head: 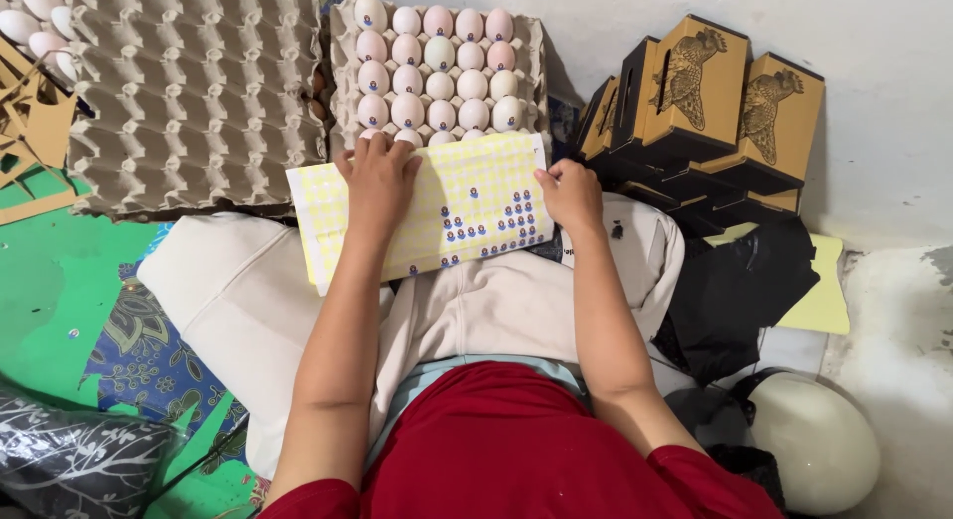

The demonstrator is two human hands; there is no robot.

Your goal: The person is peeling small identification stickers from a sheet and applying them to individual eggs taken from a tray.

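A yellow sticker sheet (pixel 467 196) with several small blue round stickers lies across my lap. My left hand (pixel 375 182) rests flat on its upper left part, fingers spread toward the far edge. My right hand (pixel 570 194) pinches at the sheet's right edge, fingers curled. Just beyond the sheet stands a cardboard egg tray (pixel 536 43) full of pale eggs (pixel 439 55); several eggs in the left columns carry a small blue sticker.
An empty stack of grey egg trays (pixel 199 92) sits to the left. Black and tan cartons with a bird print (pixel 695 92) stand at the right by the wall. A black plastic bag (pixel 740 286) and a white round object (pixel 819 440) lie at the right.
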